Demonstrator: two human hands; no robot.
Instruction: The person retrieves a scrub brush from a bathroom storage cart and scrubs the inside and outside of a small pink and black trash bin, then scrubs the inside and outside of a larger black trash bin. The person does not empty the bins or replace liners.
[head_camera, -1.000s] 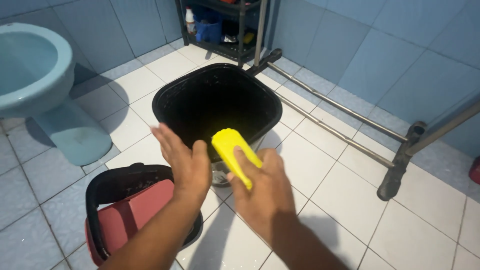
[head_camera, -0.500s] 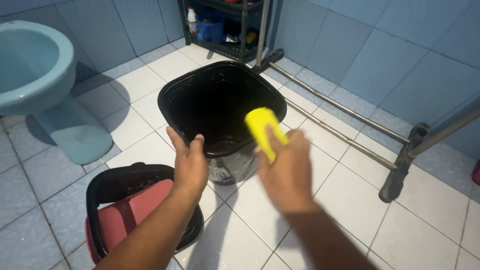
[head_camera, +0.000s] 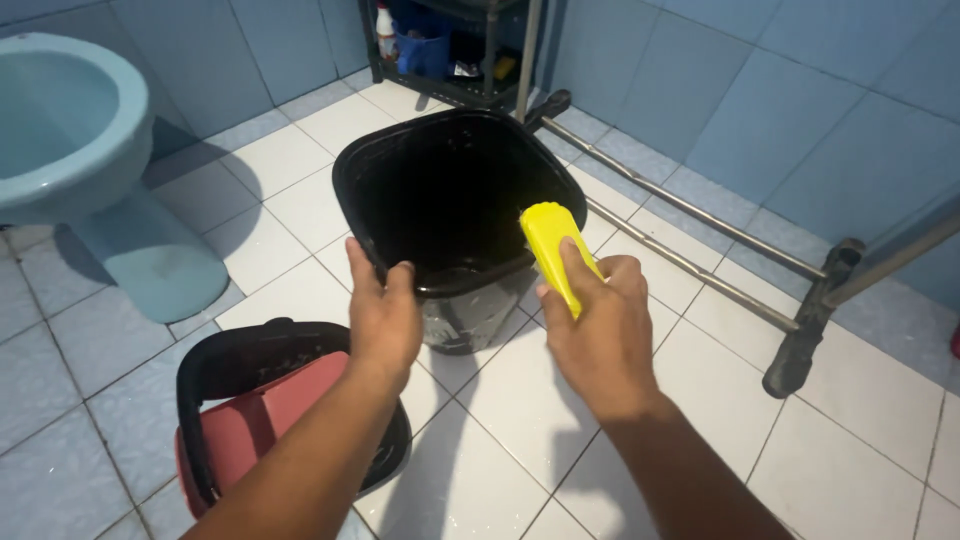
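Your left hand grips the near rim of the black bin, fingers hooked over its edge. The bin stands on the white floor tiles, straight ahead of you. Your right hand is closed around a yellow brush, whose far end reaches over the bin's right rim. A red-and-black lid lies below your left forearm.

Left hand grips the near rim of the black bin on the white tiled floor; right hand holds a yellow brush at its right edge, a red-and-black lid beside.
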